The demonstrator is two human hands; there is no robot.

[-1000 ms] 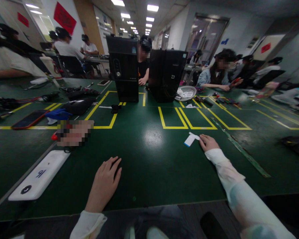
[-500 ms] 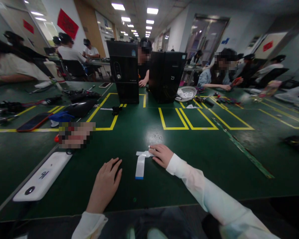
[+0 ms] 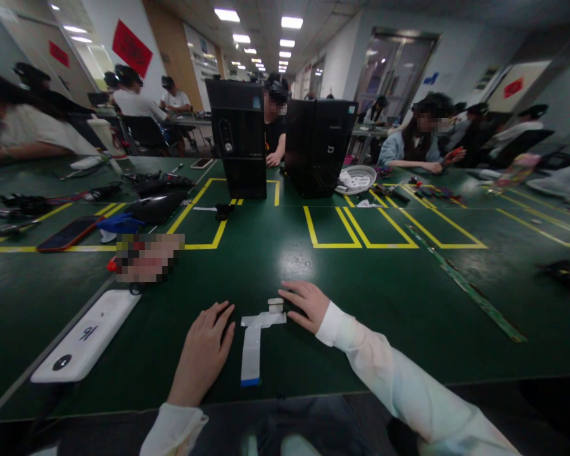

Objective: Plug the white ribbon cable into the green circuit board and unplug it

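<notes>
A white flat ribbon cable [image 3: 251,354] with a blue end lies on the green table [image 3: 342,361] between my hands. Its upper part bends sideways, and a small pale connector piece [image 3: 275,306] sits at the top right of it. My right hand [image 3: 306,305] rests just right of that piece, fingers apart, holding nothing that I can see. To the left of the cable, my left hand [image 3: 206,348] lies palm down on the table with its fingers spread, not touching the cable.
A white device [image 3: 88,335] lies at the left. Two black computer towers [image 3: 242,139] [image 3: 319,149] stand at the back beside a white basket [image 3: 357,179]. A long green strip [image 3: 470,285] lies at the right. People sit around.
The ribbon cable has moved toward me and slightly left. The pale connector piece now shows. My right hand's fingers have come off the cable and spread; my left hand has stayed nearly still.
</notes>
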